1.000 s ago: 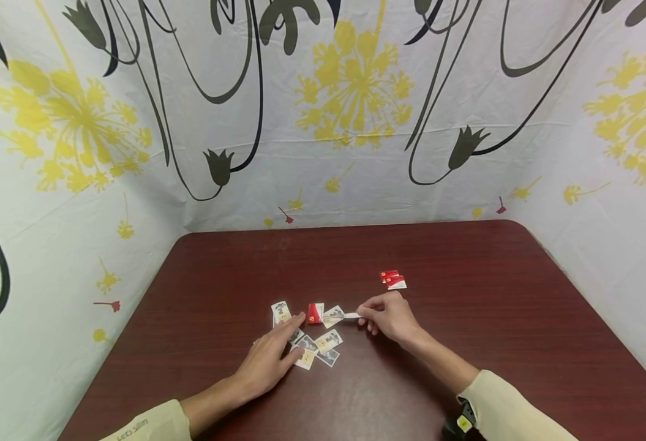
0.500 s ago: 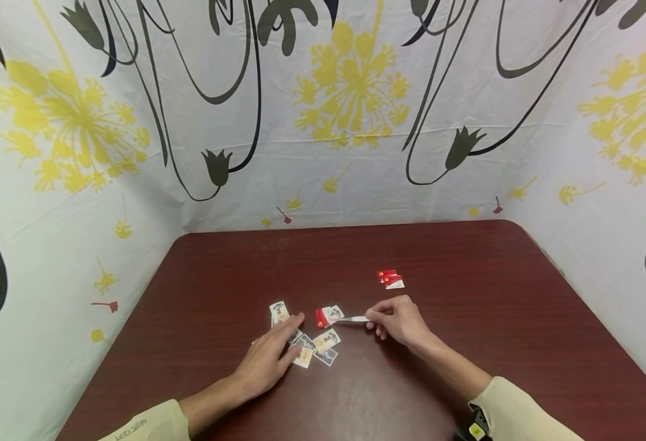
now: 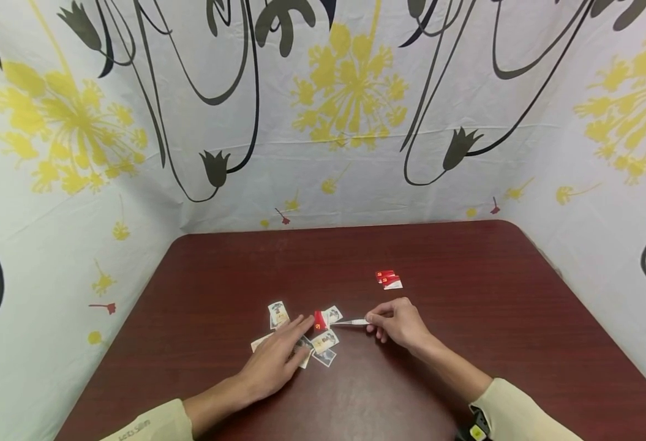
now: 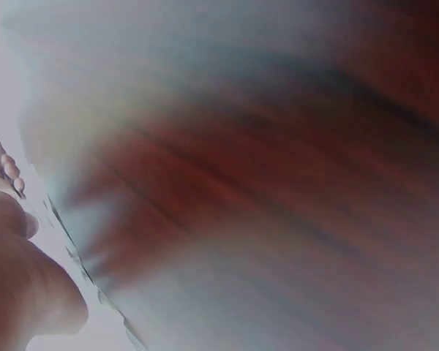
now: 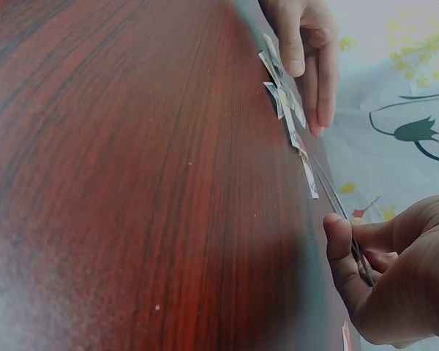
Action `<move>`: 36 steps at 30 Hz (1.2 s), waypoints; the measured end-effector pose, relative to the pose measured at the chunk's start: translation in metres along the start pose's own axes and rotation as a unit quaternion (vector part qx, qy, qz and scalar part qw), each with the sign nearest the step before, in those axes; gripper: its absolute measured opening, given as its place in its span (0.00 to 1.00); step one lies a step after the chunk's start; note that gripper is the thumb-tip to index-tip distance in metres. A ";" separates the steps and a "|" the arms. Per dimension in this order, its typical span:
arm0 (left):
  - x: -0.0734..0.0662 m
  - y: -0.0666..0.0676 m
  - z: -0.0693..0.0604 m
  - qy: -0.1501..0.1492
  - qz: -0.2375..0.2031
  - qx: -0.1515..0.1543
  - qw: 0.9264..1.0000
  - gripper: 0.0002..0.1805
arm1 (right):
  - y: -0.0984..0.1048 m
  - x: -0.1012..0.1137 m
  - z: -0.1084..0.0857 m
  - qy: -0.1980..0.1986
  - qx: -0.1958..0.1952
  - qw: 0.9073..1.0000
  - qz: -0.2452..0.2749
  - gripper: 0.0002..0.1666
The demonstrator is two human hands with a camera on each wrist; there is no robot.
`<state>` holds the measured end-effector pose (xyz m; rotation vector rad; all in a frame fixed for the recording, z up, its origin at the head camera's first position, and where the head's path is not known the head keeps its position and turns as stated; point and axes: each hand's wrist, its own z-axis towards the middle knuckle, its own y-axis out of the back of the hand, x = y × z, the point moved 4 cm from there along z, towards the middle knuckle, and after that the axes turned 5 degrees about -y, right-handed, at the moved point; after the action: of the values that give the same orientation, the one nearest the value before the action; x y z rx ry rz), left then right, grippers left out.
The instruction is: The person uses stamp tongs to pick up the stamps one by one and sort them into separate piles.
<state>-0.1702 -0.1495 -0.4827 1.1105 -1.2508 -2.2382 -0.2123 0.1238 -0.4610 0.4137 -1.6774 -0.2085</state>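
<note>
Your right hand: you pinch the tweezers between thumb and fingers with your right hand, the tips pointing left across the table.
Tweezer tips: at the lower right edge of the red-and-white stamp; the right wrist view shows the prongs slightly apart, but it is too slanted for you to be sure whether they touch paper.
Your left hand: your left hand lies palm down over part of the loose stamps, its fingers stretched out, the fingertips just beside the red-and-white stamp's left edge.
Red-and-white stamp: between your two hands, with a pale stamp meeting its right side.
Pale stamps near you: a yellowish stamp lies below the red-and-white one, overlapping a grey stamp; others are partly hidden under your fingers.
Upper left stamps: a pale pair sits just beyond your left hand.
Red group: overlapping red-and-white stamps lie beyond your right hand, well apart from the pale ones.
Backdrop: a white cloth with yellow flowers and dark stems rises behind the table.
Left wrist view: mostly blurred.
</note>
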 end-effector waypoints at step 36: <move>-0.004 -0.011 -0.001 0.010 0.014 0.032 0.999 0.34 | 0.002 0.000 0.013 -0.017 0.029 0.999 0.002 0.07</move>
<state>-0.1666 -0.1418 -0.4900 1.1294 -1.3288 -2.1761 -0.2250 0.1242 -0.4623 0.4530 -1.7200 -0.1657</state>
